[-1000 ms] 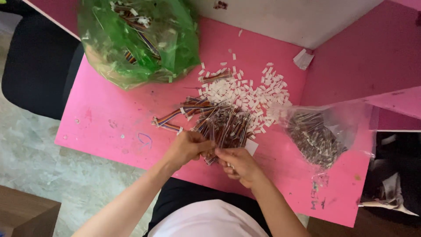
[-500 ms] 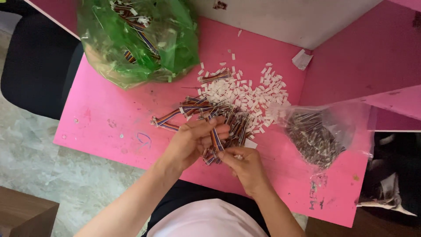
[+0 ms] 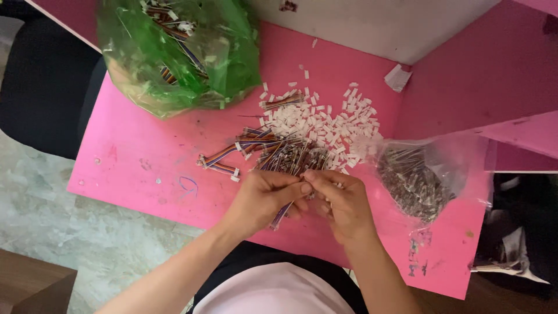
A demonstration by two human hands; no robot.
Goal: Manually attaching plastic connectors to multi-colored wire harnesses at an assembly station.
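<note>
1. Hands meet over the near middle of the bright pink painted bench [image 3: 133,174]. The left hand [image 3: 261,200] and right hand [image 3: 343,203] touch at the fingertips.
2. The left hand's fingers [image 3: 290,187] are curled shut around a short multicoloured ribbon wire [image 3: 281,215], whose loose end pokes out below the palm, toward the near edge.
3. The right hand's fingers [image 3: 317,177] are pinched together against the left fingertips; what they pinch is too small to tell.
4. Just beyond the hands lies a heap of multicoloured ribbon wires [image 3: 273,151], and beyond that a scatter of small white plastic connector housings [image 3: 331,119].
5. A crumpled green plastic bag [image 3: 180,52] holding more wires sits at the far left.
6. A clear plastic bag of small dark metal parts [image 3: 415,183] lies to the right of the hands.
</note>
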